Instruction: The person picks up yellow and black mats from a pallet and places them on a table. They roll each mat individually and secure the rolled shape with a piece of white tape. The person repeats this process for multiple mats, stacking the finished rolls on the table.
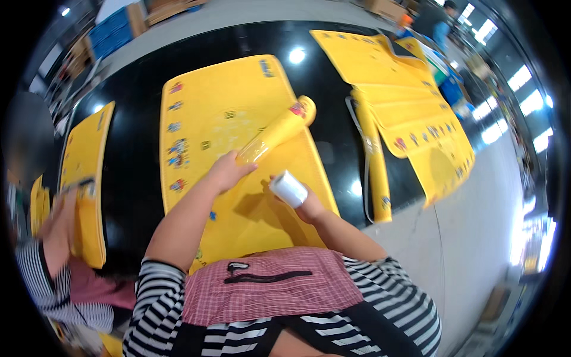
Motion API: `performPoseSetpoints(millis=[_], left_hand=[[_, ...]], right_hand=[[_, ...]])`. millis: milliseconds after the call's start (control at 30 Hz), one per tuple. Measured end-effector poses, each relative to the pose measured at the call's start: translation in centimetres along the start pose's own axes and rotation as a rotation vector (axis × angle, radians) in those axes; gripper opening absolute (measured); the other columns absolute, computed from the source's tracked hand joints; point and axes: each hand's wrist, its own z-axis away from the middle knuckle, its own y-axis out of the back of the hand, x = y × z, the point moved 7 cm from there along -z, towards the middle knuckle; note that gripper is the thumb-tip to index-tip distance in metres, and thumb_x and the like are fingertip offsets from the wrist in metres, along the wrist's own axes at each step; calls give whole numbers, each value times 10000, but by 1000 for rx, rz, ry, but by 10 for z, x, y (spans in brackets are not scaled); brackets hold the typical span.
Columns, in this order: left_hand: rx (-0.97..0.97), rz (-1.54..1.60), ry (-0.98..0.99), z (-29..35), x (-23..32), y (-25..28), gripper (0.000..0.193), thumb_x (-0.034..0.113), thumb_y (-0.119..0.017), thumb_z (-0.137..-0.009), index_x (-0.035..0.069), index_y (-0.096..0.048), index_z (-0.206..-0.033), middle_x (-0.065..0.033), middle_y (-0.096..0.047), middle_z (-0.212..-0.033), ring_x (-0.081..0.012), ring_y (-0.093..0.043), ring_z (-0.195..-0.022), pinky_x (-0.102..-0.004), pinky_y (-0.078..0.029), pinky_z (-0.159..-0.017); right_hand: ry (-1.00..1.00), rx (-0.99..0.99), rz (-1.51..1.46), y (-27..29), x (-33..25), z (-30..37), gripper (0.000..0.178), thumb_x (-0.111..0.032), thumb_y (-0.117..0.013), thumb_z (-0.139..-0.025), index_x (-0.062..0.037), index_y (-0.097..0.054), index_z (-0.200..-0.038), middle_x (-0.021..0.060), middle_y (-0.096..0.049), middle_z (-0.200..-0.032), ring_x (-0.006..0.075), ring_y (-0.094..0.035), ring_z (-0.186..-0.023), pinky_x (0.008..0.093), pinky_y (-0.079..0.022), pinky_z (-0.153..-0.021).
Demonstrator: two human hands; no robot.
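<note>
My left hand [227,171] is closed round the lower end of a rolled yellow printed mat [278,130]. The roll slants up to the right, with shiny clear film around its lower part. In my right hand [310,208] is a short white roll [289,188], which looks like wrapping film or tape. Both hands are above a yellow mat [208,113] lying flat on the black table, with small coloured pictures down its left side.
More yellow mats [392,71] lie overlapping at the right, beside another rolled mat [373,157]. To the left, a co-worker's hand [58,223] is over a mat [89,160] on the black table [134,89]. Blue crates [112,33] stand beyond the table.
</note>
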Motion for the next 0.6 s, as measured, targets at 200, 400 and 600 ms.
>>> performPoseSetpoints(millis=[200, 400, 600], left_hand=[[-184, 716, -353, 53, 70, -98, 715, 161, -684, -966, 32, -348, -1583, -227, -386, -1599, -324, -424, -1462, -428, -394, -1169], [-139, 121, -400, 94, 19, -104, 629, 131, -661, -944, 50, -443, -1528, -230, -374, -1605, -364, -380, -1486, -449, -383, -1184], [638, -526, -161, 190, -145, -64, 572, 184, -736, -867, 14, -562, -1385, -301, -394, -1559, -476, -357, -1446, -522, -297, -1200]], right_hand=[[345, 332, 241, 56, -86, 5, 289, -193, -625, -1015, -52, -678, -1261, 54, -718, -1152, 133, -678, -1015, 306, -528, -868], [-4, 561, 1057, 176, -146, 22, 375, -271, -643, -971, -176, -705, -1329, 123, -606, -1407, 248, -582, -1271, 372, -452, -1041], [-130, 695, 1821, 176, -129, 49, 351, -265, -642, -920, -304, -755, -1250, 202, -300, -1668, 358, -350, -1507, 451, -304, -1196]])
